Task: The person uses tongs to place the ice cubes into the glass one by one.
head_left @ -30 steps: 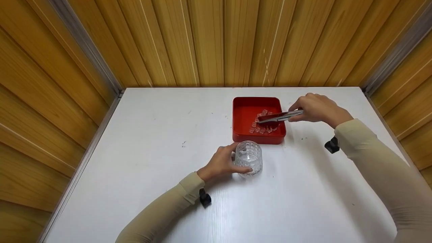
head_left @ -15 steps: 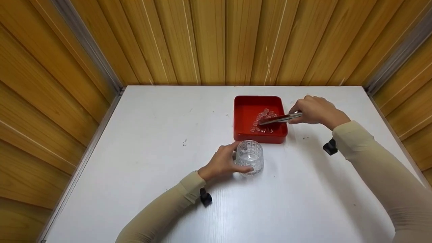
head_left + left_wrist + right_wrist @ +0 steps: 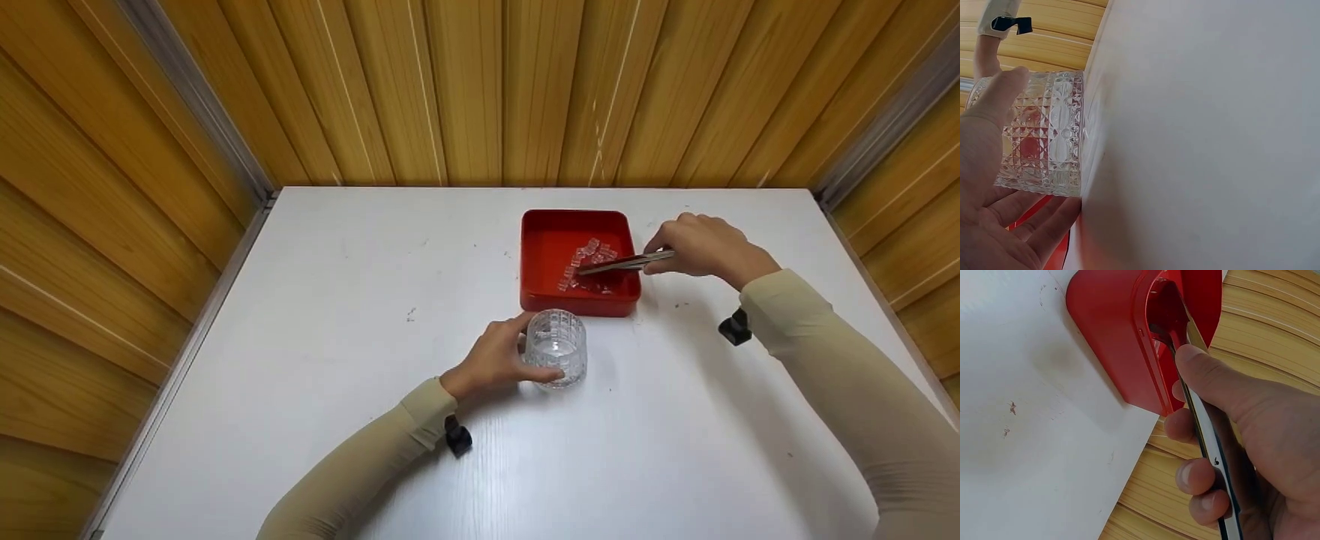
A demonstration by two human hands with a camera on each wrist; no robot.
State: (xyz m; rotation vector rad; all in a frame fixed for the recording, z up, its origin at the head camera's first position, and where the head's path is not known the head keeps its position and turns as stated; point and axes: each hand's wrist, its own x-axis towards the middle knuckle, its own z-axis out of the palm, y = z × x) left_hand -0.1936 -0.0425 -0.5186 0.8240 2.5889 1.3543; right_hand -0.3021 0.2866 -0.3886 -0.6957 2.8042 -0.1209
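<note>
My left hand (image 3: 499, 355) holds a clear cut-glass tumbler (image 3: 556, 349), thumb on the near side and fingers round the far side. In the left wrist view the tumbler (image 3: 1044, 135) stands on the table, its faceted wall showing. My right hand (image 3: 701, 244) grips a pair of metal tongs (image 3: 630, 262), whose tips reach into a square red tray (image 3: 541, 259) among several small clear cubes (image 3: 592, 247). The right wrist view shows the thumb and curled fingers round the tongs (image 3: 1207, 433); their tips are partly hidden by the tray's wall (image 3: 1112, 332).
The white table (image 3: 360, 300) runs back to a wood-panelled wall (image 3: 465, 90), with panels on both sides too. The tumbler stands just in front of the red tray. Small dark marks (image 3: 410, 314) dot the tabletop.
The tong tips have shifted slightly among the clear cubes, and some cubes lie differently in the tray. The left hand and tumbler hold their place; the head view has tilted a little.
</note>
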